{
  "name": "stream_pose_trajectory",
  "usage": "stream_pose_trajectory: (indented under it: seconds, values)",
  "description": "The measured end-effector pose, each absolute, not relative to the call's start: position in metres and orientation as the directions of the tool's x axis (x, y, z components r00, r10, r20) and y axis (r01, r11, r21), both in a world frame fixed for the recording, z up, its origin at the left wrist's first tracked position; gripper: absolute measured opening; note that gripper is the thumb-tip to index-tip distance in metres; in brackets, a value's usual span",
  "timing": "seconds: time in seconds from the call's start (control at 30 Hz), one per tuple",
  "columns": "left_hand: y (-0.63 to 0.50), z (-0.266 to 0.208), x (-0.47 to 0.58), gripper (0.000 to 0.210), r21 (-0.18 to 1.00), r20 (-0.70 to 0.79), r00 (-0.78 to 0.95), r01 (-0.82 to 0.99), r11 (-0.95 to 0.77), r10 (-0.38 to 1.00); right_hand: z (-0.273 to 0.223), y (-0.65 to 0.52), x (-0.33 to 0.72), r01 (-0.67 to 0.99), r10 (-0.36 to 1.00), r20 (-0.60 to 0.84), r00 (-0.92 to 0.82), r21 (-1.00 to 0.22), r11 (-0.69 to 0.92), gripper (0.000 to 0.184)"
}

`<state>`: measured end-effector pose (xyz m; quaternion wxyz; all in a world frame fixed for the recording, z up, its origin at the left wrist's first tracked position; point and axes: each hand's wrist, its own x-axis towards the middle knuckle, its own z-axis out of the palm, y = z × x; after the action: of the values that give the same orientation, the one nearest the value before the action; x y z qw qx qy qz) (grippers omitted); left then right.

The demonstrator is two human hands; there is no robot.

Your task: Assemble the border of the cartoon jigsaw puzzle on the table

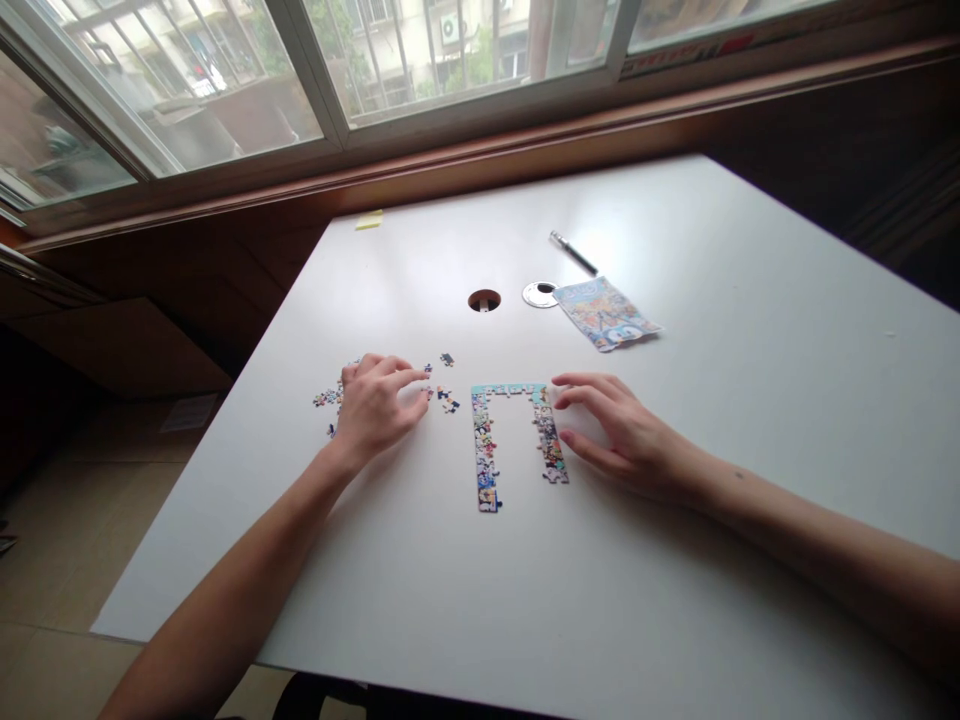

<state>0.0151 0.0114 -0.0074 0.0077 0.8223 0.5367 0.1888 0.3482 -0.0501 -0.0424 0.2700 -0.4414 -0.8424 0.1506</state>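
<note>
A partly joined jigsaw puzzle frame lies flat on the white table, with a top edge and two sides; its left side reaches lower than its right. My right hand rests beside the right strip, fingers apart, with fingertips at or very close to its outer edge. Over the loose pieces on the left is my left hand, its thumb and index finger apart beside small puzzle pieces. Another loose piece lies farther back. More puzzle pieces are heaped left of that hand, which partly hides them.
Behind the puzzle, a crumpled printed picture sheet overlaps a round metal cover. A pen lies behind the sheet. The table has a round hole and a yellow sticky note near its far edge. Windows stand beyond.
</note>
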Motion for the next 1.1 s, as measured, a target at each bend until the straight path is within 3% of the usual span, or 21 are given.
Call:
stream_pose_trajectory:
  seconds: [0.13,0.3,0.4,0.5,0.63,0.77,0.87,0.97,1.1]
  values:
    - [0.008,-0.005,0.008,0.014,0.23,0.228,0.43,0.848,-0.478,0.873,-0.041,-0.05,0.348,0.66,0.825,0.33,-0.458,-0.495,0.565,0.025]
    - [0.012,-0.001,0.001,0.008,0.339,0.126,0.433,0.826,-0.449,0.892,-0.039,-0.05,0.347,0.649,0.816,0.362,-0.451,-0.494,0.578,0.025]
    - [0.009,0.005,0.005,0.007,0.547,0.099,0.432,0.729,-0.411,0.897,-0.039,-0.05,0.346,0.634,0.808,0.385,-0.446,-0.502,0.589,0.021]
    - [-0.004,0.009,0.02,0.011,0.826,0.03,0.461,0.489,-0.282,0.887,-0.038,-0.051,0.345,0.62,0.796,0.419,-0.437,-0.501,0.604,0.016]
    - [-0.033,0.01,0.055,0.012,0.964,-0.073,0.564,0.253,-0.087,0.822,-0.036,-0.05,0.344,0.582,0.762,0.469,-0.446,-0.496,0.645,0.014]
    - [-0.059,0.008,0.086,0.01,0.967,-0.114,0.628,0.248,-0.059,0.769,-0.032,-0.051,0.344,0.502,0.71,0.49,-0.505,-0.503,0.704,0.015]
    - [-0.072,0.0,0.098,0.015,0.911,0.044,0.679,0.274,-0.308,0.733,-0.031,-0.051,0.344,0.47,0.681,0.494,-0.54,-0.494,0.732,0.015]
    - [-0.078,-0.014,0.101,0.016,0.774,0.203,0.714,0.302,-0.556,0.67,-0.032,-0.051,0.344,0.468,0.675,0.493,-0.549,-0.487,0.737,0.016]
    - [-0.08,-0.025,0.101,0.015,0.572,0.33,0.727,0.353,-0.74,0.602,-0.031,-0.052,0.344,0.484,0.689,0.477,-0.547,-0.491,0.724,0.016]
